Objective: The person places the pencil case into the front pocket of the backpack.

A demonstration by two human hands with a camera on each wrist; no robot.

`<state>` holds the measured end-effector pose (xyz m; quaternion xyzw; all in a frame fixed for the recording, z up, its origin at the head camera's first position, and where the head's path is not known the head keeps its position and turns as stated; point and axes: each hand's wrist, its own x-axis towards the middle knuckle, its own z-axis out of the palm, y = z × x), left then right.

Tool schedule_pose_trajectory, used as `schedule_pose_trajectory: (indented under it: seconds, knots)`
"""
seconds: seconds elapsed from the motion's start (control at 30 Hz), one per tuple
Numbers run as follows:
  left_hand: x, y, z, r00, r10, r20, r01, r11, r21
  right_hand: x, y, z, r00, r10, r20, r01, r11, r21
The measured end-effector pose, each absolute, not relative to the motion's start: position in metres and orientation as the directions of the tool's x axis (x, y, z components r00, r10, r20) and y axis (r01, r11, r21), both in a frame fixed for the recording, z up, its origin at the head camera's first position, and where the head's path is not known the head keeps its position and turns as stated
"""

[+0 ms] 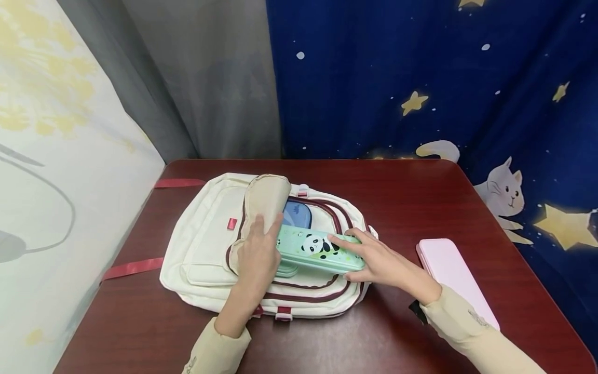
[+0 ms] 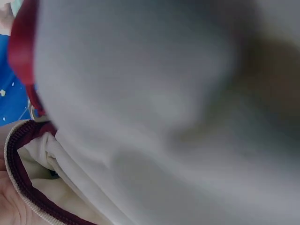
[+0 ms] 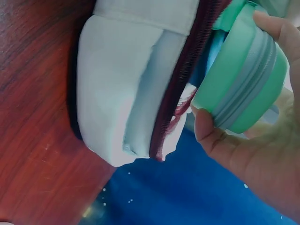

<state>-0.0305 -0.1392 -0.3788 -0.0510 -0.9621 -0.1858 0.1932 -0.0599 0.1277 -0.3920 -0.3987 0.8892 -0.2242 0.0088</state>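
Observation:
A cream backpack (image 1: 210, 234) lies on the table with its front flap (image 1: 266, 200) folded back. My left hand (image 1: 259, 254) grips the flap's edge; in the left wrist view the maroon zipper (image 2: 26, 180) runs beside the palm. My right hand (image 1: 374, 257) holds a green pencil case (image 1: 322, 249) with a panda print by its right end. The case's left end is at the pocket opening, partly behind my left hand. In the right wrist view, thumb and fingers pinch the zipped end of that case. Inside the pocket a blue case (image 1: 297, 214) shows, with another green item (image 1: 286, 269) below.
A pink pencil case (image 1: 458, 278) lies on the table's right side, beside my right forearm. Red straps (image 1: 133, 268) trail from the backpack to the left. A dark red table (image 1: 392, 182) carries everything, with curtains behind it.

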Motion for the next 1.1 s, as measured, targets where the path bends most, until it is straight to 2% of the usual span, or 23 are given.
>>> schedule_pose_trajectory:
  seconds: [0.47,0.77,1.1]
  knots:
    - [-0.031,-0.137,-0.372,-0.893,0.039,0.448,0.173,0.95,0.261,-0.064,0.11,-0.395,-0.658,-0.741,0.133,-0.715,0.559,-0.421]
    - [-0.03,-0.129,-0.362,-0.902,0.124,0.413,0.191,0.974,0.123,-0.063,0.072,-0.398,-0.579,-0.791,0.199,-0.789,0.481,-0.382]
    - [-0.026,-0.131,-0.364,-0.883,0.127,0.453,0.171,0.984,0.056,-0.064,0.045,-0.399,-0.602,-0.769,0.216,-0.777,0.501,-0.382]
